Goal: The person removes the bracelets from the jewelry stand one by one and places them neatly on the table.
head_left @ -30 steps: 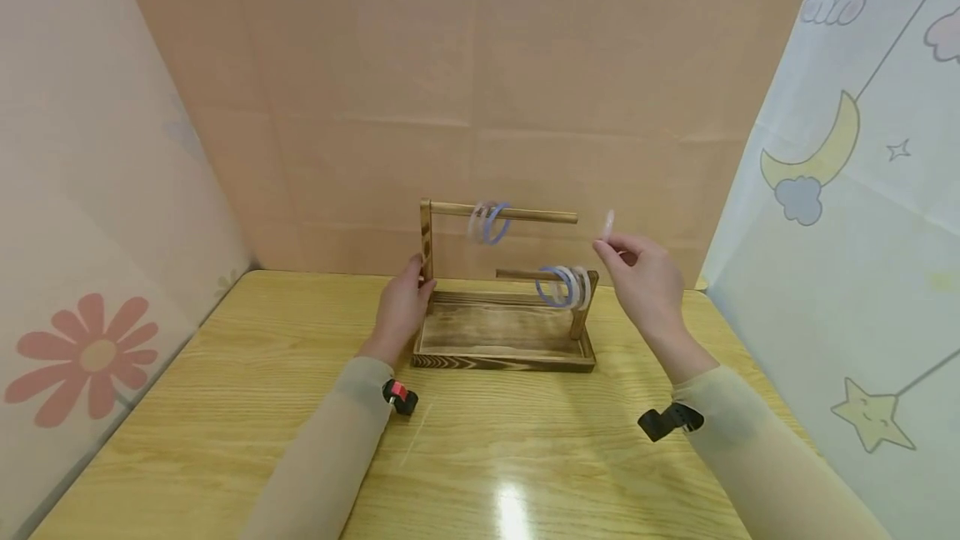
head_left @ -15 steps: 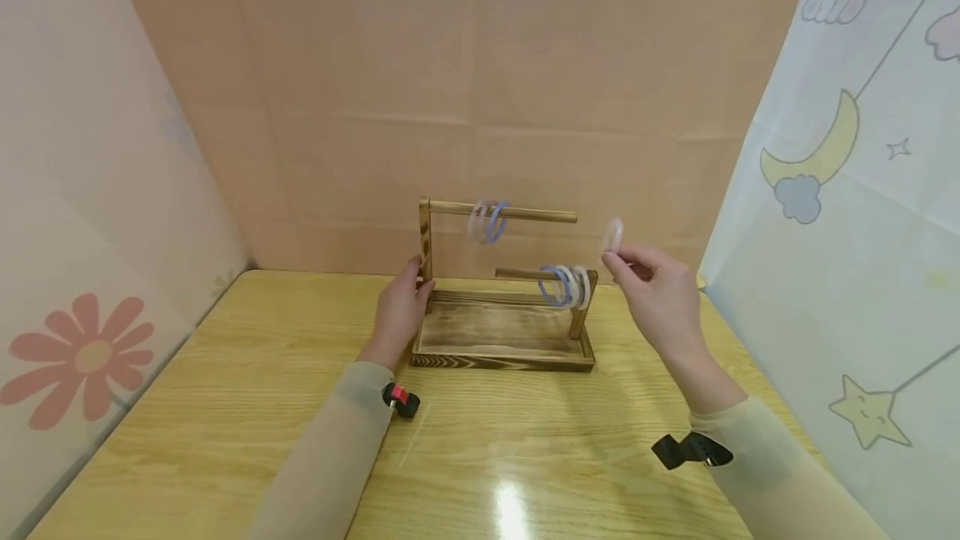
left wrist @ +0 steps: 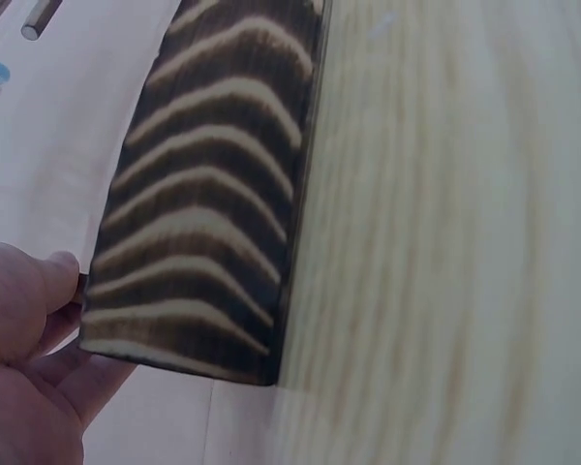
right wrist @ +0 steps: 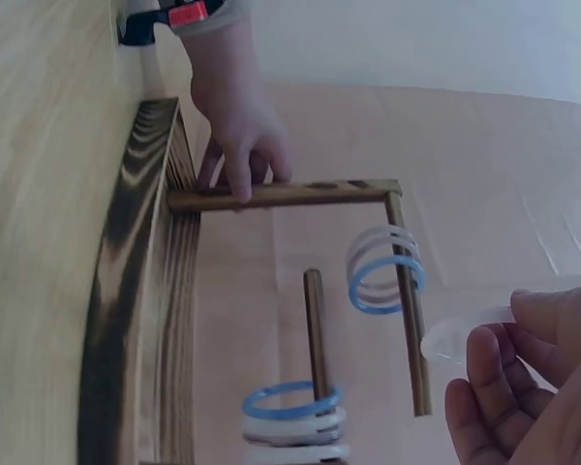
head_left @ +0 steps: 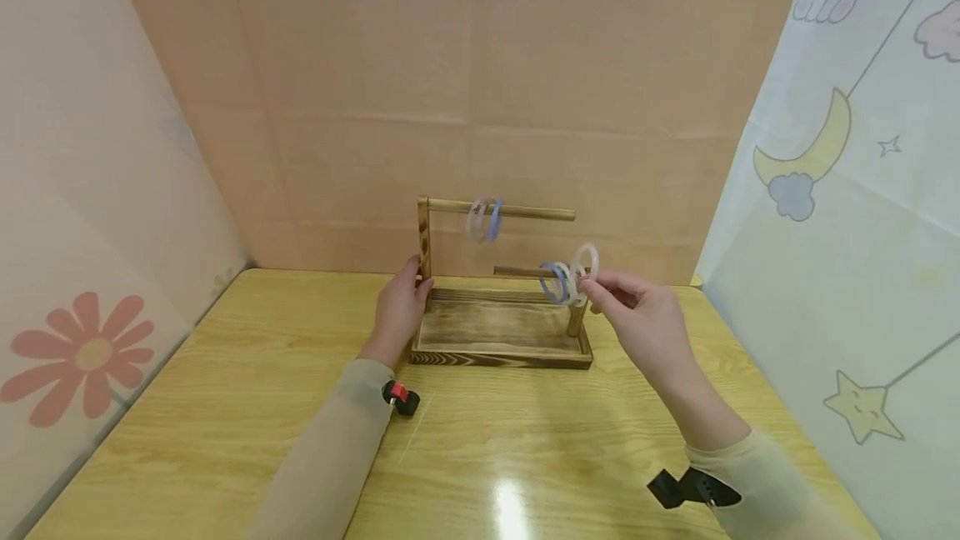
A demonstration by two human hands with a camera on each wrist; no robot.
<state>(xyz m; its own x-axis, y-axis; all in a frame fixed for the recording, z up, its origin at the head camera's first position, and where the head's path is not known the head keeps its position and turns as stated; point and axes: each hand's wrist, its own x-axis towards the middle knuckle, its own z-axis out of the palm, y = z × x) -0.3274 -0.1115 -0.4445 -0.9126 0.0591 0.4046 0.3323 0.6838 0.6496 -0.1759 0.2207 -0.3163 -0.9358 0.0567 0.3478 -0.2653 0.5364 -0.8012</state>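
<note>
My left hand [head_left: 397, 311] grips the left upright [head_left: 425, 240] of a dark-grained wooden bracelet rack, thumb in front; the left wrist view shows it by the end of the rack's base [left wrist: 194, 223]. Between thumb and fingertips, my right hand [head_left: 648, 332] pinches a translucent whitish bangle [head_left: 596, 259]. In the head view this bangle overlaps the lower bar's right end and the bangles there. A blue bangle [right wrist: 373, 309] and several pale ones hang on the upper bar [head_left: 536, 212]. Another blue bangle [right wrist: 271, 414] hangs with several white ones on the lower bar [head_left: 513, 272].
The rack's shallow tray [head_left: 495, 336] stands on a light wooden table [head_left: 480, 448]. Behind it rises a tan backdrop [head_left: 360, 107]. Patterned panels stand at the left [head_left: 75, 190] and right [head_left: 862, 273].
My right hand has moved from beyond the upper bar's free end down and left with the bangle, which turned to show more of its ring. The left hand stays on the upright.
</note>
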